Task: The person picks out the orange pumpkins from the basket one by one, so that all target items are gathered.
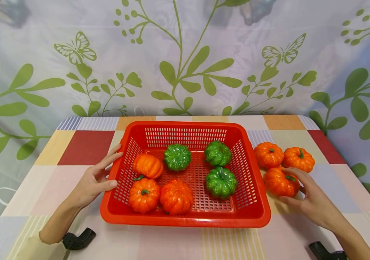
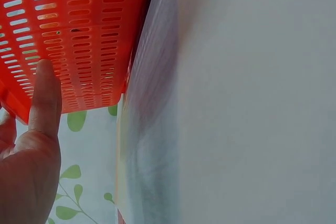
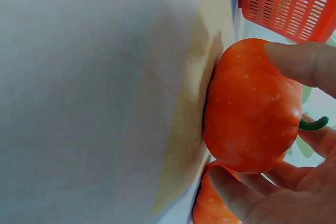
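Observation:
My right hand (image 1: 311, 198) is around an orange toy pumpkin (image 1: 280, 182) on the table right of the red basket (image 1: 185, 221). In the right wrist view the thumb lies on one side of this pumpkin (image 3: 252, 108) and the fingers on the other; its base meets the cloth. My left hand (image 1: 90, 184) touches the basket's left side, its fingers fairly straight. The left wrist view shows one digit against the slotted wall (image 2: 79, 40). Inside the basket sit three orange pumpkins (image 1: 144, 195) on the left and three green pumpkins (image 1: 221, 182) at the middle and right.
Two more orange pumpkins, one near the basket (image 1: 268, 155) and one farther right (image 1: 299, 159), stand just behind the held one. A patchwork cloth (image 1: 87, 148) covers the table. A leaf-printed curtain (image 1: 185, 54) hangs behind it.

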Demonstrator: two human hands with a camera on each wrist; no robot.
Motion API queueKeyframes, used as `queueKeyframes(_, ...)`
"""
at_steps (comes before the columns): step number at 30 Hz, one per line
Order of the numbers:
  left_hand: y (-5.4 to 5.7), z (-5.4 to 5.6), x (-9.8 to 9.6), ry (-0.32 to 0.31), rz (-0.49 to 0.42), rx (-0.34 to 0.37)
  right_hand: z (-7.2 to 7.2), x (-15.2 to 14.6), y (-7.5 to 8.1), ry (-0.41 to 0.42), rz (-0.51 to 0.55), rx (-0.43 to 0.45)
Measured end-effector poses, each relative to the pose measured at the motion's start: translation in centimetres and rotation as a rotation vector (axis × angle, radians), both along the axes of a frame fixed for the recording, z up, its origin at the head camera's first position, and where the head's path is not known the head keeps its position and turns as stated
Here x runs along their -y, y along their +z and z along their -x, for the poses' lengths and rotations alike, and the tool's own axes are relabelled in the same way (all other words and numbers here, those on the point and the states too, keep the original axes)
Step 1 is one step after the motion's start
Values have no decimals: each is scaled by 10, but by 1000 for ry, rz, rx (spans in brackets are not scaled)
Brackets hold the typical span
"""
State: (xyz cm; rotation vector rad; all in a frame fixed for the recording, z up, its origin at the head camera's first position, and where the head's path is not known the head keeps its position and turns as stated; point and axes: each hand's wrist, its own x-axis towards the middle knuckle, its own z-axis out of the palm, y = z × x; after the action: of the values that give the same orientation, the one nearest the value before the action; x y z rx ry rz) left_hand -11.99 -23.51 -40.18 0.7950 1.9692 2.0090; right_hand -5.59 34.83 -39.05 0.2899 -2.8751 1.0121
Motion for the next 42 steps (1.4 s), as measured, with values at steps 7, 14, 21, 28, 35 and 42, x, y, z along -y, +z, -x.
queueKeyframes(7, 1, 0, 0, 4, 2, 2, -1, -2, 1, 1, 21, -28)
queueKeyframes(14, 2, -1, 1, 13, 9, 4, -1, 0, 5, 42, 102, -101)
queueKeyframes(21, 2, -1, 1, 12, 4, 4, -10, 13, 23, 13, 143, -124)
queueKeyframes(28, 1, -1, 0, 13, 4, 6, -17, 40, 48, -19, 228, -128)
queueKeyframes(35, 1, -1, -1, 20, 16, 10, -22, 73, 64, 65, 222, -85)
queueKeyframes(42, 2, -1, -1, 5, 0, 7, -24, 111, 76, 165, 184, -32)
